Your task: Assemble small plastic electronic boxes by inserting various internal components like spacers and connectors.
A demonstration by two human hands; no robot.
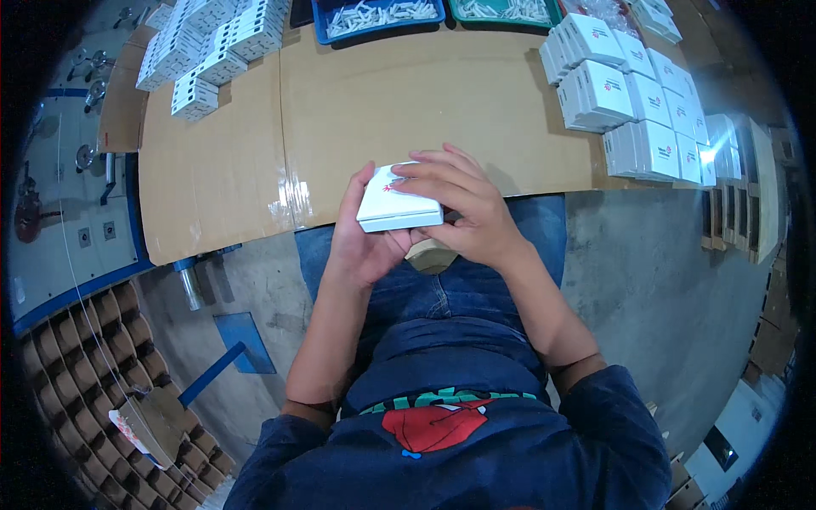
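Note:
Over the near edge of the table, both my hands hold a flat white square plastic case (393,206) with a small red mark on top. A seam runs along its near side. My left hand (357,238) is closed around the left side and underside, thumb along the edge. My right hand (480,212) lies over the right side, its fingers reaching across the top and partly covering the mark. The underside of the case is hidden. Just below my hands, a tan object (430,257) shows in front of my jeans; its kind is unclear.
Cardboard covers the table (425,102). Stacked white cases (650,102) with red marks stand at the right; white units with dark slots (225,47) at the far left. A blue tray (319,30) and a green tray (557,13) hold small white pieces. A cardboard divider grid (93,348) lies lower left.

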